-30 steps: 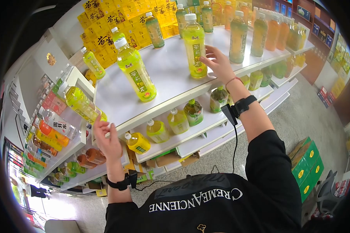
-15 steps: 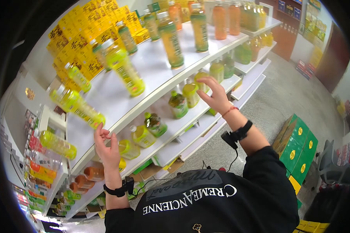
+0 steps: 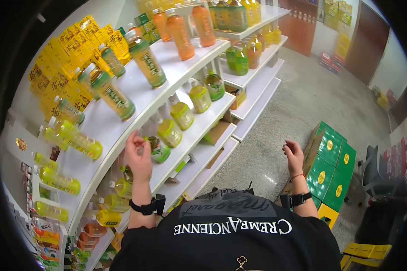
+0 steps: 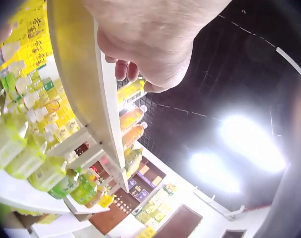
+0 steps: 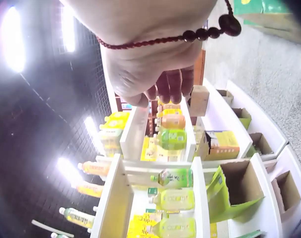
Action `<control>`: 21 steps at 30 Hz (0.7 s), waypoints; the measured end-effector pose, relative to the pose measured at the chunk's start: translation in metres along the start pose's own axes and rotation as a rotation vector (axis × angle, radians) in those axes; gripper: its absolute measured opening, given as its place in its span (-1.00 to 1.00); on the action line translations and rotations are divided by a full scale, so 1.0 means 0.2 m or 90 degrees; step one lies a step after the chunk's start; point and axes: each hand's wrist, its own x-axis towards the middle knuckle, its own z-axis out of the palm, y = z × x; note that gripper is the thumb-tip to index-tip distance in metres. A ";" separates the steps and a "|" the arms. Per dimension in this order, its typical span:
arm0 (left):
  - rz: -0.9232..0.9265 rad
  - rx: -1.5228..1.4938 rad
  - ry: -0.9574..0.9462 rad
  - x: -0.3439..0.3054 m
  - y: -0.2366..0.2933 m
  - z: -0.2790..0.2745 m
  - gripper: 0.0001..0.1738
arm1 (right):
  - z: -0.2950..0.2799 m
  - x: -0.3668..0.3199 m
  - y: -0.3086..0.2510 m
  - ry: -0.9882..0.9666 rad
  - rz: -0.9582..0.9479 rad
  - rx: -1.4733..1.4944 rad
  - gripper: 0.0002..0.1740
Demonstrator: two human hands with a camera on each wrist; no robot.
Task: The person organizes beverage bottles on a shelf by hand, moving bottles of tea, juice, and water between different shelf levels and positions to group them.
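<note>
In the head view my left hand (image 3: 139, 156) is raised at the curved front edge of the white shelf (image 3: 106, 156), fingers loosely bent, holding nothing. Whether it touches the edge, I cannot tell. Green-labelled bottles (image 3: 112, 97) stand on the top shelf beyond it, and yellow-green bottles (image 3: 79, 141) stand farther left. My right hand (image 3: 294, 156) hangs over the floor beside stacked green cartons (image 3: 331, 156), its fingers loosely curled around nothing. The left wrist view has the left hand (image 4: 148, 44) near the shelf edge; the right wrist view has the right hand (image 5: 155, 74) with relaxed fingers.
Yellow boxes (image 3: 68, 63) are stacked behind the top shelf. Lower shelves hold more bottles (image 3: 182, 115) and open cartons. A grey chair (image 3: 380, 178) stands right of the green cartons, on a speckled floor (image 3: 267, 156).
The view has swung right along the shelf. My right hand has moved from beside a yellow-green bottle on top, away from the shelves to near the cartons. The left hand remains by the shelf edge.
</note>
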 end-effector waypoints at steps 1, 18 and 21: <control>-0.001 -0.027 -0.028 0.02 0.00 0.10 -0.46 | -0.07 -0.01 0.04 0.018 0.004 0.003 -0.71; -0.027 -0.172 -0.269 0.57 -0.23 1.85 -0.38 | -0.56 0.69 0.30 0.184 0.124 0.077 -0.71; -0.068 -0.167 -0.278 0.71 -0.24 2.08 -0.34 | -0.61 0.99 0.28 0.134 0.168 0.056 -0.71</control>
